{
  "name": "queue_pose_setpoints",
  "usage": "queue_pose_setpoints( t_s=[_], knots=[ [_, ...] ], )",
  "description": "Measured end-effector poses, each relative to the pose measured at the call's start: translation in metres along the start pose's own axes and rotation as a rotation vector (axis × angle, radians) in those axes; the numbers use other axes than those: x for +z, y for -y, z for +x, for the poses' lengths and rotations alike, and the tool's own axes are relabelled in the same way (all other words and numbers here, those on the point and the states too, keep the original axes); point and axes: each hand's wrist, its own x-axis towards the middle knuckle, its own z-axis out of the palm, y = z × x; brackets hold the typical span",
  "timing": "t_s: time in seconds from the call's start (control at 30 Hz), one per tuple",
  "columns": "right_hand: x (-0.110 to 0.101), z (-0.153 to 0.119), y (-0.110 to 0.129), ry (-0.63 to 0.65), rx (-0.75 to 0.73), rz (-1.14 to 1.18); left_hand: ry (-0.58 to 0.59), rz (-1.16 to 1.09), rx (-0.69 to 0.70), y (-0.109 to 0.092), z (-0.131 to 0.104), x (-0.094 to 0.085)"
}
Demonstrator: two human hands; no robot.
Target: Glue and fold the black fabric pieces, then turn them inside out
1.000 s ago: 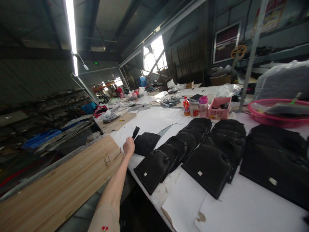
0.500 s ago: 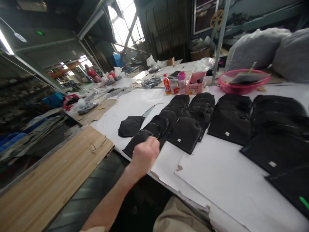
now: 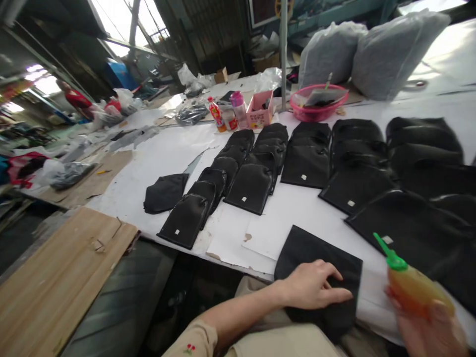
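My left hand (image 3: 316,287) rests on a flat black piece (image 3: 316,248) at the table's near edge, fingers apart and slightly bent. A squeeze bottle (image 3: 418,287) with a green nozzle and amber liquid inside is gripped in my right hand (image 3: 431,322), at the lower right. Its nozzle tilts up and left, clear of the black piece. Rows of overlapping black pieces, some with a small pale square, lie farther back, among them one stack (image 3: 249,183) and another (image 3: 182,220). A separate black piece (image 3: 165,192) lies at the left.
A pink basin (image 3: 310,111), a pink box (image 3: 259,116), a purple-capped bottle (image 3: 238,109) and a red-labelled drink bottle (image 3: 216,115) stand at the back. Big grey bags (image 3: 394,57) are behind. A wooden board (image 3: 67,267) lies left. A metal post (image 3: 284,54) rises near the basin.
My left hand has moved from the left stack to the black piece now seen at the near edge. The view has swung right, bringing my right hand and the bottle's body into sight.
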Motion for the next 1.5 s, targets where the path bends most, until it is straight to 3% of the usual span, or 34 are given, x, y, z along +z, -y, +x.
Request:
queue_pose_setpoints(
  t_s=[0.07,0.13,0.2,0.27,0.43,0.7,0.83,1.0,1.1,1.23,1.37,1.5],
  knots=[
    [0.004,0.0,0.0,-0.115,0.068,0.27,0.036,-0.006,0.147,0.009,-0.012,-0.004],
    [0.008,0.001,0.003,-0.183,0.111,0.396,0.047,0.149,0.312,0.019,-0.028,-0.007],
    [0.011,0.002,0.005,-0.272,0.076,0.584,0.033,0.331,0.358,0.03,-0.042,-0.008],
    [0.013,0.002,0.005,-0.256,0.068,0.709,0.023,0.455,0.362,0.039,-0.05,-0.007],
    [0.012,0.0,0.004,-0.215,0.051,0.751,-0.021,0.574,0.465,0.048,-0.057,0.001],
    [0.012,-0.001,0.004,-0.209,0.033,0.77,-0.43,0.775,0.611,0.046,-0.055,0.023],
    [0.012,-0.001,0.002,-0.209,0.033,0.764,-0.466,0.807,0.644,0.044,-0.051,0.027],
    [0.01,-0.003,-0.001,-0.173,0.031,0.768,-0.415,0.779,0.644,0.041,-0.045,0.022],
    [0.01,-0.004,-0.002,-0.164,0.029,0.773,-0.311,0.621,0.506,0.038,-0.034,0.003],
    [0.011,-0.004,-0.002,-0.166,0.024,0.799,-0.238,0.5,0.199,0.029,-0.003,-0.052],
    [0.011,-0.004,-0.003,-0.194,0.036,0.821,-0.237,0.698,0.152,0.013,0.048,-0.103],
    [0.011,-0.005,-0.004,-0.197,0.051,0.825,-0.285,0.853,0.133,0.007,0.1,-0.12]
  ],
)
